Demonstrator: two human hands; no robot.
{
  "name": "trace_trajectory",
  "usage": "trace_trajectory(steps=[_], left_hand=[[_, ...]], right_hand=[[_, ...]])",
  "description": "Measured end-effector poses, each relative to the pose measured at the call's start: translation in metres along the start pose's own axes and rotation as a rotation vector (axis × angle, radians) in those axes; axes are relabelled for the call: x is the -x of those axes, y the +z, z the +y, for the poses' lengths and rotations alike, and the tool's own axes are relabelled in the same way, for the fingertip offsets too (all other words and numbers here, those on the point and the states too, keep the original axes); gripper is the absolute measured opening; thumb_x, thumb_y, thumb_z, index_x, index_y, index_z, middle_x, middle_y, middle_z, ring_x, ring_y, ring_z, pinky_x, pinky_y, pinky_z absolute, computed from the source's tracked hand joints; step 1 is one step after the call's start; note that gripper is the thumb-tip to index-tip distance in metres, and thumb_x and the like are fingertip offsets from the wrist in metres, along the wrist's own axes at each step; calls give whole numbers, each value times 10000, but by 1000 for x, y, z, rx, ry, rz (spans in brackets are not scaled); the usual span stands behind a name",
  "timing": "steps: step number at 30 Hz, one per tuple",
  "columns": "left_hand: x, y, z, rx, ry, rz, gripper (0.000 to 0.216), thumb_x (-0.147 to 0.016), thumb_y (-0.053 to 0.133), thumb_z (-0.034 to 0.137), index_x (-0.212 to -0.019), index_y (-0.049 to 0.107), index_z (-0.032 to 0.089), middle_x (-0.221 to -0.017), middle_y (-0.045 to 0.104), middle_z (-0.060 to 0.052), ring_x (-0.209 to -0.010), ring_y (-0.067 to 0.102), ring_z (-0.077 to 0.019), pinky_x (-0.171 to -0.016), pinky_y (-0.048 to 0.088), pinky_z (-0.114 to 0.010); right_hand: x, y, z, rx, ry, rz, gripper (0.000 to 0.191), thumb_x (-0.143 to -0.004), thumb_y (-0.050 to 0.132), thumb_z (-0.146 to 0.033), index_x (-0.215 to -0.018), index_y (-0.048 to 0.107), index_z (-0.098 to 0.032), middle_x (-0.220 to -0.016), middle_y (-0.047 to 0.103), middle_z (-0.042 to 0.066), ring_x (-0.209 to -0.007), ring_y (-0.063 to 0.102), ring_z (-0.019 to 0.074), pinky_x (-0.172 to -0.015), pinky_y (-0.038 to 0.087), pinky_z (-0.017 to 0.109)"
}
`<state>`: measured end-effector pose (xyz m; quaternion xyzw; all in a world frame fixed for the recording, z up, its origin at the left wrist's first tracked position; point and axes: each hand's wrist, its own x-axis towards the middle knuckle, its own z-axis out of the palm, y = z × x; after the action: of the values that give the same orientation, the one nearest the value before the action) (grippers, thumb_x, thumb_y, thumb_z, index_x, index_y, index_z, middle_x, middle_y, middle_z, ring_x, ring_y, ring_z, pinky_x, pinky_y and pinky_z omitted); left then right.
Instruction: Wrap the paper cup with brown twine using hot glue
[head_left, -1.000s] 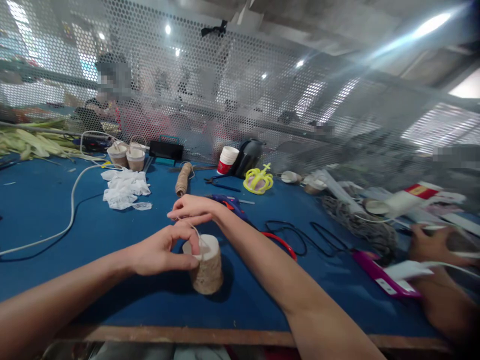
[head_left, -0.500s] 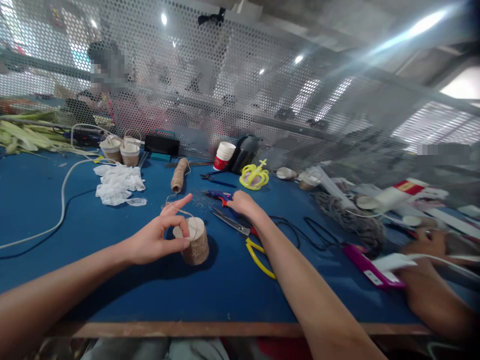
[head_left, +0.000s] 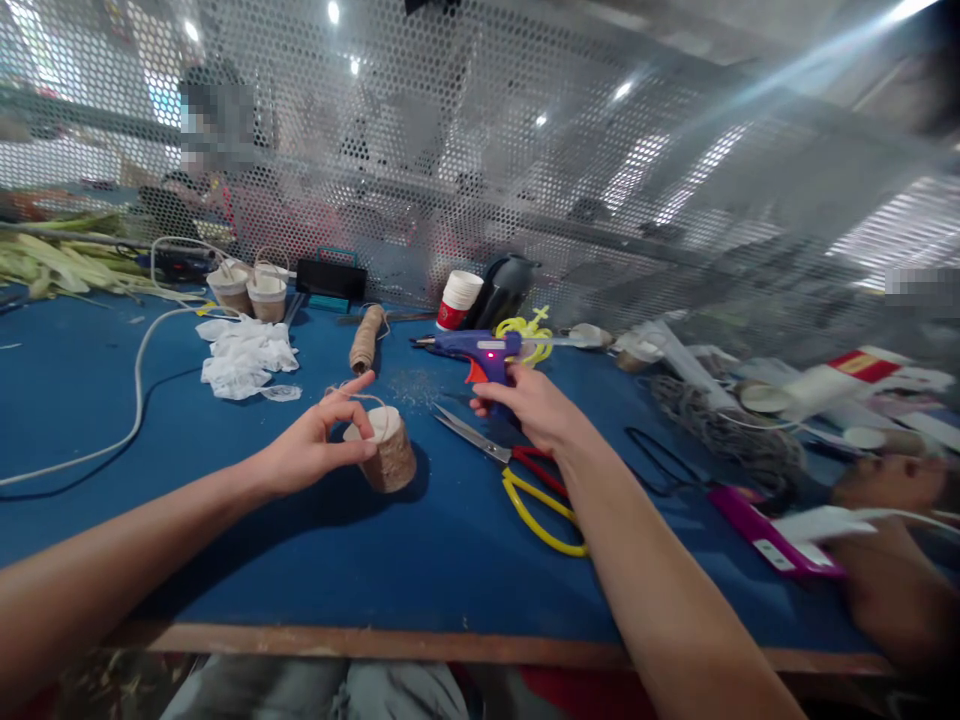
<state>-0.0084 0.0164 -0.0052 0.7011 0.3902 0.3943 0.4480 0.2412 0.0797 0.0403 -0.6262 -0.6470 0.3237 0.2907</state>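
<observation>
My left hand (head_left: pixel 322 445) pinches the edge of a small twine-wrapped cup (head_left: pixel 391 462), its index finger stretched out. The cup is upside down on the blue table, pale base up, with a loop of twine across it. My right hand (head_left: pixel 529 400) is wrapped round the handle of a blue glue gun (head_left: pixel 469 347), raised above the table with its nozzle pointing left and a red light lit on its side. Below it lie scissors (head_left: pixel 517 470) with red and yellow handles. Behind the cup lies a roll of twine (head_left: pixel 367 338).
White gloves (head_left: pixel 244 355) and two wrapped cups (head_left: pixel 266 295) stand at the left. At the back are paper cups (head_left: pixel 459 298) and a yellow crown-shaped piece (head_left: pixel 536 335). A purple power strip (head_left: pixel 776 535), grey cord (head_left: pixel 720 430) and another person's arm (head_left: pixel 892 560) are on the right.
My right hand has lifted the glue gun off the table, and its body is now upright in the grip. My left hand stays at the cup. The view has shifted slightly.
</observation>
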Motion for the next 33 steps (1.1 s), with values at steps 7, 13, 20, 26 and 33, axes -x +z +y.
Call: trace_trajectory(steps=[7, 13, 20, 26, 33], left_hand=[[-4, -1, -4, 194, -96, 25, 151, -695, 652, 284, -678, 545, 179, -1446, 312, -67, -1378, 121, -277, -1071, 127, -466], [-5, -1, -6, 261, -119, 51, 134, -694, 656, 254, -674, 550, 175, -1455, 295, -64, -1377, 123, -275, -1067, 133, -476], [-4, 0, -4, 280, -123, 46, 151, -703, 654, 267, -672, 543, 170, -1459, 281, -82, -1372, 147, -267, -1075, 124, -462], [-5, -1, -4, 279, -122, 40, 150, -703, 655, 275, -674, 548, 175, -1410, 364, -90, -1368, 167, -257, -1073, 142, -450], [-5, 1, -4, 424, -164, 21, 169, -687, 666, 243, -675, 522, 156, -1333, 458, -126, -1317, 302, -279, -1044, 225, -442]], right_hand=[[62, 9, -7, -256, -203, -184, 237, -758, 585, -352, -847, 606, -134, -580, 595, 3, -451, 524, 93, -421, 432, 207], [82, 13, -12, 11, -192, -117, 227, -757, 558, -366, -653, 555, -164, -425, 516, -30, -367, 486, 103, -405, 434, 227], [88, 18, -9, 333, -485, -49, 294, -806, 504, -318, -536, 525, -205, -395, 514, -29, -388, 515, 130, -463, 432, 247], [86, 19, 3, 566, -844, -29, 267, -855, 441, -217, -736, 679, -187, -441, 543, -10, -418, 517, 135, -486, 414, 245], [85, 16, -3, 847, -1084, 108, 342, -852, 367, -111, -804, 703, -150, -456, 559, 17, -429, 519, 140, -466, 411, 241]])
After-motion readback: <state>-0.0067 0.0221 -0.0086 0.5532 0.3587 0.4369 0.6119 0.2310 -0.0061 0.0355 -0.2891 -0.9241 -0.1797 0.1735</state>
